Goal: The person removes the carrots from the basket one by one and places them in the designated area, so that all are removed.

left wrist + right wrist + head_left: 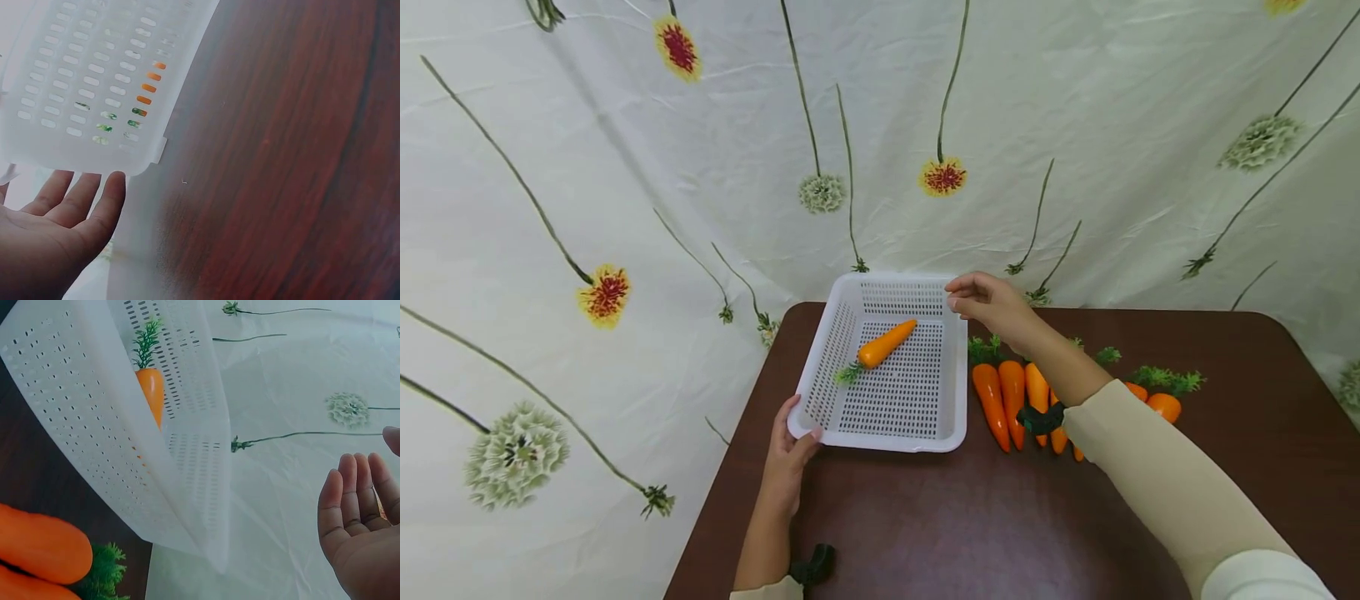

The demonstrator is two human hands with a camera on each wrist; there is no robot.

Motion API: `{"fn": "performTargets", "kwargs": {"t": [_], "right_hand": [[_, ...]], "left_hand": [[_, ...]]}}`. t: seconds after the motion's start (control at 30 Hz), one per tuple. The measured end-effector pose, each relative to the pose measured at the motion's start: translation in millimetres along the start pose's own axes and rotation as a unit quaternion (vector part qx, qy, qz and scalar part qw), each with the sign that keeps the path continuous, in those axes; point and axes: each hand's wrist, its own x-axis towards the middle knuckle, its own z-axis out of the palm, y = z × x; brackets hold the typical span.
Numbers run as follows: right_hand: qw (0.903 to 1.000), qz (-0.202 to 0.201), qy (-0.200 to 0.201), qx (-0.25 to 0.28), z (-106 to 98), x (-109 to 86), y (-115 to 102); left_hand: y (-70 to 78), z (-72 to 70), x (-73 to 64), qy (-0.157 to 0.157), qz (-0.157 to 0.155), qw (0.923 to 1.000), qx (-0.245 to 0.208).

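A white perforated plastic basket [957,392] holds one orange carrot [887,343] with a green leafy top, lying slantwise on its floor. My left hand [788,458] grips the basket's near left corner, thumb at the rim; in the left wrist view the fingers of the left hand [75,228] touch the basket's wall [81,156]. By the far right corner, my right hand [992,308] holds nothing. The right wrist view shows the right hand [365,531] with loosely bent fingers, apart from the basket [94,419].
Several carrots [991,400] with leafy tops lie in a row right of the basket, partly hidden under the right forearm. More carrots [1165,407] lie beyond that sleeve. A dark brown table [925,517] bears everything, and a flowered white cloth [737,150] hangs behind it.
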Motion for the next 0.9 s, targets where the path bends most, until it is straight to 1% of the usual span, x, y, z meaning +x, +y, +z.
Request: {"fn": "performTargets", "kwargs": {"t": [0.2,0.4,0.53,0.77,0.9], "right_hand": [[0.9999,0.002,-0.010,0.008,13,16.2,0],[0.9994,-0.004,-0.029,0.020,28,32.3,-1],[0.9993,-0.006,-0.034,0.012,39,40.3,-1],[0.9991,0.003,-0.040,0.012,58,51.8,7],[0.9991,0.007,-0.041,-0.004,68,57.8,12]], "left_hand": [[0.3,0.0,-0.9,0.000,-0.003,1.0000,0.000],[0.2,-0.2,-0.5,-0.001,-0.002,1.0000,-0.002],[0.1,-1.0,-0.2,-0.001,0.003,1.0000,-0.005],[-1.6,-0.2,-1.7,0.000,0.016,0.9998,-0.006],[-2.3,0.3,-1.2,-0.003,0.013,0.9999,-0.009]]}}
